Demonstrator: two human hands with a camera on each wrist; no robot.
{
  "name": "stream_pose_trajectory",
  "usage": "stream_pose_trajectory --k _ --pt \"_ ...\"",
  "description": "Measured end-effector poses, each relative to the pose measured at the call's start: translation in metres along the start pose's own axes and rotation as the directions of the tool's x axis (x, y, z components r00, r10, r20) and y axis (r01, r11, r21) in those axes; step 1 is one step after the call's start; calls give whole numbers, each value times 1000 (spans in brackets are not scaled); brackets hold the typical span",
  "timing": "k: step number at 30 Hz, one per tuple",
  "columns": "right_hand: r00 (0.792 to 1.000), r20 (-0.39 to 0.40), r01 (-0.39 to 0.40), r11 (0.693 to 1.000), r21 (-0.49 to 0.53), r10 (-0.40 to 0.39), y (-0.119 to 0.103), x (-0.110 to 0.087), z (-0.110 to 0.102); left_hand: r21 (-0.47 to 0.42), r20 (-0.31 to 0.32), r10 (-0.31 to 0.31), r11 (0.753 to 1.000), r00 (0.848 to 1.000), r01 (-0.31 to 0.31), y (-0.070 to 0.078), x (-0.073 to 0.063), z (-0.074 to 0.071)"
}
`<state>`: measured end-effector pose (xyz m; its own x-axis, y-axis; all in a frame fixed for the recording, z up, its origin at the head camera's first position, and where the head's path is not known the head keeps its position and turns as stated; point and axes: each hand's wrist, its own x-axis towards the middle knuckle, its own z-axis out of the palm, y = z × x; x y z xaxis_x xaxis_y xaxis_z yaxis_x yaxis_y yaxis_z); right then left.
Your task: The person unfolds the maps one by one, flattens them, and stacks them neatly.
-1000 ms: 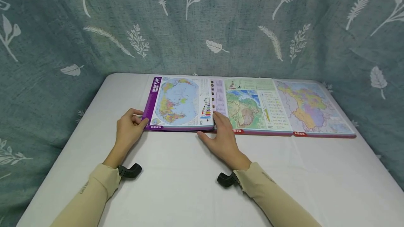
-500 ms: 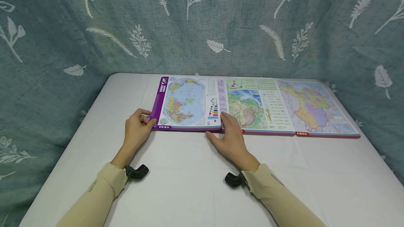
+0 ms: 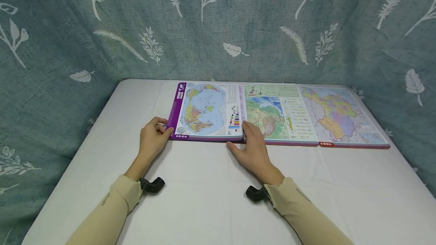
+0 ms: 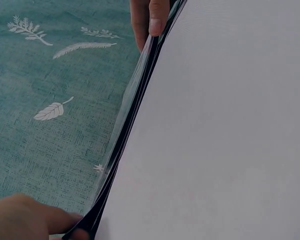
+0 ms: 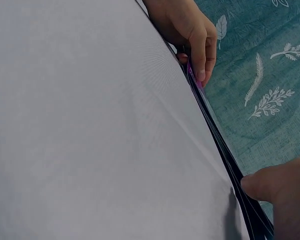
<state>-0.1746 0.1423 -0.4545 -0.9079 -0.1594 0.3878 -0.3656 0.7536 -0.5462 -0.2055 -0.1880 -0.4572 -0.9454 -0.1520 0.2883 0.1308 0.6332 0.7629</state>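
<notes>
In the head view a world map [image 3: 204, 107] with a purple left border lies flat on the white table. Its right side overlaps a second map [image 3: 265, 112], green and brown with a text panel. My left hand [image 3: 154, 135] pinches the world map's near left corner between thumb and fingers. At the opposite near corner, my right hand [image 3: 255, 152] has its fingers extended along the right edge, thumb apart at the front edge. The left wrist view shows the map's dark, layered edge [image 4: 127, 127] running between both hands. The right thumb [image 5: 260, 185] touches that edge in the right wrist view.
A third map [image 3: 340, 114] in orange, yellow and purple joins the second one on the right. The white cloth-covered table [image 3: 201, 196] stretches toward me. Behind it hangs a green curtain [image 3: 190, 48] with white leaves. Black cameras sit at both wrists.
The world map has slid right with both hands, covering most of the second map's pale purple strip. The view has also shifted slightly. The second and third maps stay in place.
</notes>
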Motion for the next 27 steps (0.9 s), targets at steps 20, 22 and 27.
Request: stream_pose_trajectory --k 20,22,27 --pt "1000 -14 -2 1000 -16 2 5 -2 -3 -15 -25 -10 1000 1000 10 6 0 12" --pt "1000 -16 -18 1000 -8 18 6 -2 -4 -19 -36 -11 1000 999 10 8 1 13" --pt "999 -26 -42 999 4 42 6 0 -5 2 -44 -1 1000 999 2 10 3 13"
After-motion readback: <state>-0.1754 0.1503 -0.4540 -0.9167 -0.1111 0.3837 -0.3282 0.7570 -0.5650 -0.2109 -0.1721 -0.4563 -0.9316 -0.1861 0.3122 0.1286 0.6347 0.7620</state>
